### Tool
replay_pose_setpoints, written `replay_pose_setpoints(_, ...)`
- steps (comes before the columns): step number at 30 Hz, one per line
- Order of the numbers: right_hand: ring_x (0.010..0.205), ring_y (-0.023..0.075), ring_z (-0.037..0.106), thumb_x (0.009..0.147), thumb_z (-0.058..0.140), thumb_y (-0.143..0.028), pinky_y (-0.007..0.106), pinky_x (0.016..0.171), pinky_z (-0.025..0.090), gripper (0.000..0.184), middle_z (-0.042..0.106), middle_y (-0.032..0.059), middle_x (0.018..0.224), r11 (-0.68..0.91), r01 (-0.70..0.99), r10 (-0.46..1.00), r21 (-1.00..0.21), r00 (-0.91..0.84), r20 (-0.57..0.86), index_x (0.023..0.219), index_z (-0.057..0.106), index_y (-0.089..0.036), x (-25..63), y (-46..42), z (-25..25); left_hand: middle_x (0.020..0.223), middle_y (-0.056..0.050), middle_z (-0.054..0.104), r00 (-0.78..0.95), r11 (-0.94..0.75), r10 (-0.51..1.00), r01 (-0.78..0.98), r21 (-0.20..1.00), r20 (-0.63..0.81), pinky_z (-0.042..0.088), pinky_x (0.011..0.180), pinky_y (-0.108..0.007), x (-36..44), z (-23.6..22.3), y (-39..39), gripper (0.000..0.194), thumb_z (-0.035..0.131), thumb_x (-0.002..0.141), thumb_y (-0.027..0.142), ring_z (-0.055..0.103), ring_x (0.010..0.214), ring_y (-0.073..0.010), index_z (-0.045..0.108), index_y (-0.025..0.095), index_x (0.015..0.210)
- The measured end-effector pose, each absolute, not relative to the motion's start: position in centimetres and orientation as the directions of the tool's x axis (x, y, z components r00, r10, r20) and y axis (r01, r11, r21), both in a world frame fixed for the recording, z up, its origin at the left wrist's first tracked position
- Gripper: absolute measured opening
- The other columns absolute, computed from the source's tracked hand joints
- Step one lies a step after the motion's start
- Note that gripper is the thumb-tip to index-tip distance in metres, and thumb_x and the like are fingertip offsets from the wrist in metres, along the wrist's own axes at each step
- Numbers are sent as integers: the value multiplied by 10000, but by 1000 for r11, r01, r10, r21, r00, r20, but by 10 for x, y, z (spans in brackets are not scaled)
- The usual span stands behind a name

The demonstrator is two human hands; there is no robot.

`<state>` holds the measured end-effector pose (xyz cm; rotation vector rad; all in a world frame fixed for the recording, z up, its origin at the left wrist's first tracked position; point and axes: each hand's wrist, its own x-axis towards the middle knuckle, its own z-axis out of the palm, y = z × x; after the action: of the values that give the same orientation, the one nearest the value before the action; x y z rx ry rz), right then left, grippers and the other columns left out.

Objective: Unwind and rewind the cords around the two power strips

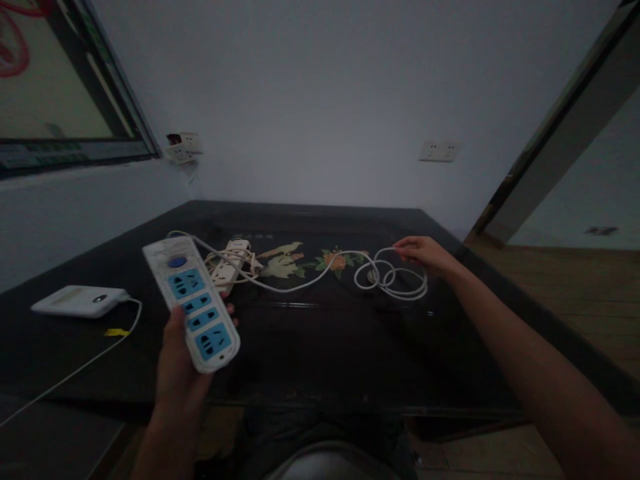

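My left hand (pixel 180 357) grips a white power strip (pixel 193 300) with blue sockets and a blue button, raised above the front of a dark table (pixel 310 347). Its white cable (pixel 300 279) runs across the table to a loose coil (pixel 393 277) at the right. My right hand (pixel 423 253) reaches out over that coil, its fingers closed on the cable at the coil's top. A second, beige power strip (pixel 229 261) with its cord bundled around it lies behind the raised one.
A white flat device (pixel 80 300) with a white lead lies at the table's left, a yellow tag beside it. Wall sockets (pixel 438 151) sit on the back wall and another socket (pixel 183 147) in the left corner. A doorway opens at the right.
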<state>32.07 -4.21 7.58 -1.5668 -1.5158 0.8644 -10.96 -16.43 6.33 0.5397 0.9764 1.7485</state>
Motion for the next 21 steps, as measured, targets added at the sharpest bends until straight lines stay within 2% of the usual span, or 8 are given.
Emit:
replay_pose_setpoints(3, 497, 85, 481, 686, 703, -370, 210, 464, 320, 300, 577, -7, 543, 222, 667, 971, -711, -89, 220, 856, 690, -123, 297, -34, 122, 898, -48, 714, -203, -27, 974, -554, 832, -103, 579, 581, -292, -95, 55, -166, 377, 628, 764, 437, 661, 700, -182, 651, 165, 1024)
replay_pose_setpoints(6, 479, 87, 467, 708, 685, -349, 232, 484, 321, 281, 578, -9, 527, 399, 749, 902, -529, -217, 374, 874, 714, -124, 276, -26, 178, 899, -73, 710, -18, 74, 995, -556, 828, -101, 568, 585, -292, -77, 47, -168, 488, 704, 677, 495, 653, 678, -184, 651, 140, 1008)
replay_pose_setpoints(9, 512, 113, 497, 738, 672, -318, 258, 523, 347, 213, 600, 13, 547, 482, 803, 778, -349, -210, 592, 843, 719, -138, 258, -24, 227, 873, -86, 705, 142, 149, 986, -531, 834, -86, 548, 581, -277, -58, 44, -171, 499, 691, 698, 502, 639, 662, -174, 642, 126, 1023)
replay_pose_setpoints(12, 642, 155, 569, 840, 583, -326, 292, 625, 393, 230, 649, 44, 654, 496, 838, 596, -227, -139, 791, 945, 698, -157, 238, -31, 257, 853, -106, 698, 255, 175, 965, -490, 854, -51, 523, 573, -260, -40, 44, -176, 501, 632, 756, 519, 623, 652, -166, 632, 106, 1040)
replay_pose_setpoints(14, 713, 178, 597, 878, 544, -321, 312, 686, 399, 239, 666, 60, 696, 468, 869, 572, -161, -159, 804, 960, 694, -154, 224, -39, 261, 912, -123, 694, 283, 167, 959, -491, 855, -25, 512, 570, -261, -32, 45, -179, 505, 610, 775, 522, 617, 655, -164, 615, 111, 1067)
replay_pose_setpoints(18, 753, 213, 626, 872, 567, -296, 327, 703, 395, 201, 701, 84, 774, 362, 932, 640, -29, -225, 735, 900, 712, -159, 204, -52, 240, 972, -146, 683, 326, 194, 945, -513, 836, -19, 500, 566, -264, -24, 44, -183, 539, 605, 778, 530, 607, 657, -162, 585, 108, 1113)
replay_pose_setpoints(21, 739, 207, 639, 880, 560, -295, 307, 667, 397, 203, 721, 86, 824, 356, 934, 652, -20, -233, 721, 927, 712, -168, 196, -62, 216, 1012, -151, 677, 358, 223, 933, -507, 833, -32, 499, 572, -270, -22, 40, -185, 551, 594, 795, 516, 611, 671, -164, 540, 129, 1183)
